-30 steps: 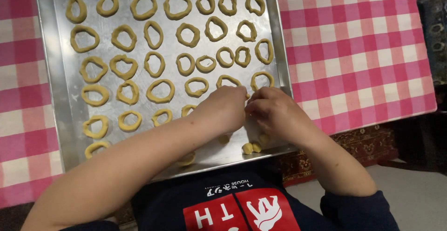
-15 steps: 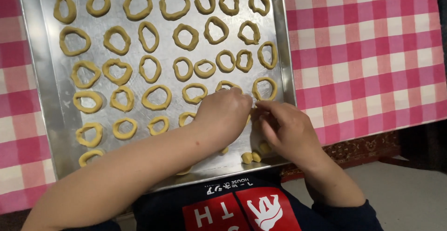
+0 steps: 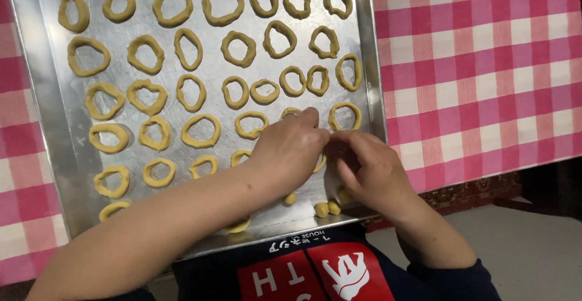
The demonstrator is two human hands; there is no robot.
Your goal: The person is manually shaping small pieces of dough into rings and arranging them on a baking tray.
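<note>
Fingertips of our left hand [image 3: 290, 149] and right hand [image 3: 368, 170] meet, pinching a dough piece we cannot see clearly, over the tray [image 3: 54, 131] of dough rings [image 3: 200, 130].

We see a baking tray [image 3: 48, 119] of bare metal, brushed and dully shiny, scuffed in places. The dough rings [image 3: 200, 130] on it look matt, soft and slightly rough. Under it lies a woven checked cloth [image 3: 485, 64], matt pink and white.

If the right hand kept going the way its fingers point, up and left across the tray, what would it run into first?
The left hand: the right hand has its fingertips already meeting the left's over the metal tray. Beyond it lie dough rings, though height is unclear.
</note>
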